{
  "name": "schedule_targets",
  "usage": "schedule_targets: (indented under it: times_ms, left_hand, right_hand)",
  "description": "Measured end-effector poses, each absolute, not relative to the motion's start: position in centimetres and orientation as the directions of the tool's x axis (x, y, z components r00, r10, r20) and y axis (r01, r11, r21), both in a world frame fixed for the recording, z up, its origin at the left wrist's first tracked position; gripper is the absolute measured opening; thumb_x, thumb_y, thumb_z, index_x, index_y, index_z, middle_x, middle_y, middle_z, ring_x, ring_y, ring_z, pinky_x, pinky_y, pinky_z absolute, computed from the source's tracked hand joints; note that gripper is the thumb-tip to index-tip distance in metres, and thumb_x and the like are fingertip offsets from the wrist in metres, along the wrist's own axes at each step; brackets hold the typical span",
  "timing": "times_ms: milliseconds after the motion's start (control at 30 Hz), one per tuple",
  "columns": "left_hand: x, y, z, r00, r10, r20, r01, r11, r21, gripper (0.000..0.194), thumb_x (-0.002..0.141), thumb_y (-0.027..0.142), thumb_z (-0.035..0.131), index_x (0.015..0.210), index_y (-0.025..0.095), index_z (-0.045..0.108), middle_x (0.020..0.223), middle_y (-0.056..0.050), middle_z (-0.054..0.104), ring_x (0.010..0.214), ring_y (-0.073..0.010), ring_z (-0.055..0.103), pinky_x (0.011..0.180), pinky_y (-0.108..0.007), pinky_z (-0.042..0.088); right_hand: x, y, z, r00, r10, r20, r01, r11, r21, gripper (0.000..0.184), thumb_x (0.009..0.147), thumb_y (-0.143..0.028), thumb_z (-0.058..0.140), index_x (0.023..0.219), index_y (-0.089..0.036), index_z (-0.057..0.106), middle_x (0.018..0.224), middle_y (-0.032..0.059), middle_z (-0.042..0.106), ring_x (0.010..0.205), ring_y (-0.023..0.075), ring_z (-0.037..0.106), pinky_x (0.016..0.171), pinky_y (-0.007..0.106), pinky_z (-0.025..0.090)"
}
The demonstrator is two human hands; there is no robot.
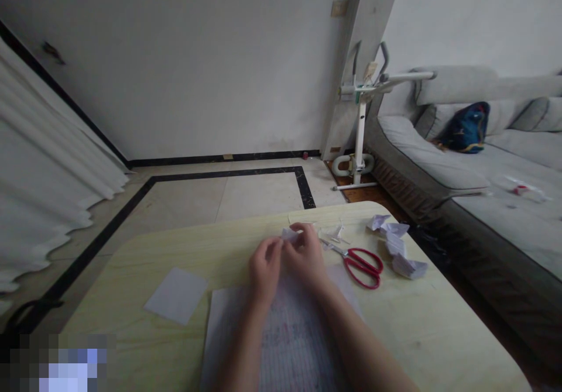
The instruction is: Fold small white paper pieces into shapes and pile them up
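Observation:
My left hand and my right hand meet over the far middle of a pale wooden table. Both pinch a small folded piece of white paper between their fingertips. Under my forearms lies a lined sheet of paper. Red-handled scissors lie shut on the table just right of my right hand.
A small white paper square lies left of my hands. Crumpled and folded paper bits sit near the table's far right corner, small scraps nearer my hands. Beyond are a grey sofa, an exercise bike and a white curtain.

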State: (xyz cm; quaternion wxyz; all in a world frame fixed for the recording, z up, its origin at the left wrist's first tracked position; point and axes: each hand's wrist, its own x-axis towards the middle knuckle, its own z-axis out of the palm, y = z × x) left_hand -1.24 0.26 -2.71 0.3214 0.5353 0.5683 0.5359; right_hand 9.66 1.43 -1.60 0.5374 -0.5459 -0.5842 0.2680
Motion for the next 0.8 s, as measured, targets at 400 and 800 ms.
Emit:
schedule_targets:
  times_ms: [400, 800]
  left_hand:
    - [-1.12, 0.14, -2.4, -0.216, 0.954, 0.207, 0.229, -0.156, 0.961, 0.02, 0.084, 0.033, 0.056, 0.09, 0.017, 0.065, 0.089, -0.007, 0.07, 0.086, -0.0201, 0.064, 0.079, -0.029, 0.048]
    - [-1.03, 0.09, -2.08, -0.178, 0.956, 0.235, 0.221, -0.194, 0.956, 0.016, 0.082, 0.03, 0.057, 0.087, 0.017, 0.066, 0.088, -0.006, 0.07, 0.087, -0.0196, 0.064, 0.082, -0.03, 0.048]
  right_hand:
    - [9.68, 1.48, -1.47, 0.136, 0.952, 0.274, 0.236, 0.237, -0.942, 0.024, 0.073, -0.018, 0.057, 0.096, -0.02, 0.054, 0.078, -0.0007, 0.053, 0.063, 0.0125, 0.051, 0.054, 0.023, 0.041]
    - [9.56, 1.36, -1.82, 0.191, 0.955, 0.229, 0.181, 0.195, -0.964, 0.032, 0.069, -0.016, 0.054, 0.101, -0.021, 0.051, 0.069, -0.0041, 0.049, 0.058, 0.0124, 0.046, 0.052, 0.022, 0.038]
